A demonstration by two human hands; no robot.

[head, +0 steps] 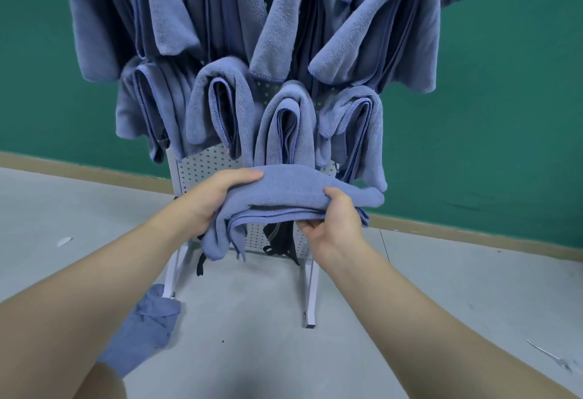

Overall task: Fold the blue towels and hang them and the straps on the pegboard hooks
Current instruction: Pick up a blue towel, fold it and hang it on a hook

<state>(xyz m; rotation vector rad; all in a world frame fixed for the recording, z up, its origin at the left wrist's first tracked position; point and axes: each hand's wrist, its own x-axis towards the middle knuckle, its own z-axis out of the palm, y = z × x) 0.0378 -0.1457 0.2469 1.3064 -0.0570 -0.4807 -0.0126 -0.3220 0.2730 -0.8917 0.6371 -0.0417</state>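
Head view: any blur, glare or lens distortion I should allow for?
Head view: wide-angle bowing stretches the forearms and curves the floor edge; light is even and soft, no glare; the folded towel held by left hand and right hand is sharp, edges slightly softer.

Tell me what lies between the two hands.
In the head view, the folded blue towel spans from left hand to right hand; both hold it.

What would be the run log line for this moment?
hands: left, right grip folded towel | pegboard: towels hung | floor: towel
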